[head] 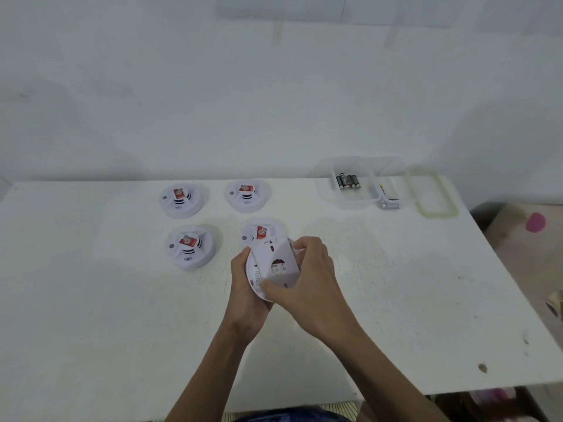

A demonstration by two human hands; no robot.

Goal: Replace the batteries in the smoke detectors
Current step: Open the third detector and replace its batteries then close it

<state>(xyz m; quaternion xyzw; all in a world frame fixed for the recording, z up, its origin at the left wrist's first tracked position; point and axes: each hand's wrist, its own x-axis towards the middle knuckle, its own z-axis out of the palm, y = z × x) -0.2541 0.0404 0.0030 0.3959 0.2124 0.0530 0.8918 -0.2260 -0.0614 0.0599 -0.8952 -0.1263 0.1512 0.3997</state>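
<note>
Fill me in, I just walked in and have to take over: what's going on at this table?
A person holds one smoke detector above the table, back facing up: the left hand cups its rim, the right hand grips its back plate. Four other detectors sit on the table in two rows. Batteries lie in a clear box at the far right, lid beside it.

Plain workroom: scuffed white table (91, 315) against bare white wall (182, 86).

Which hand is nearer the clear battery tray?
Right. The right hand grips the smoke detector on the side toward the battery tray; the left hand holds the opposite side, farther off.
</note>
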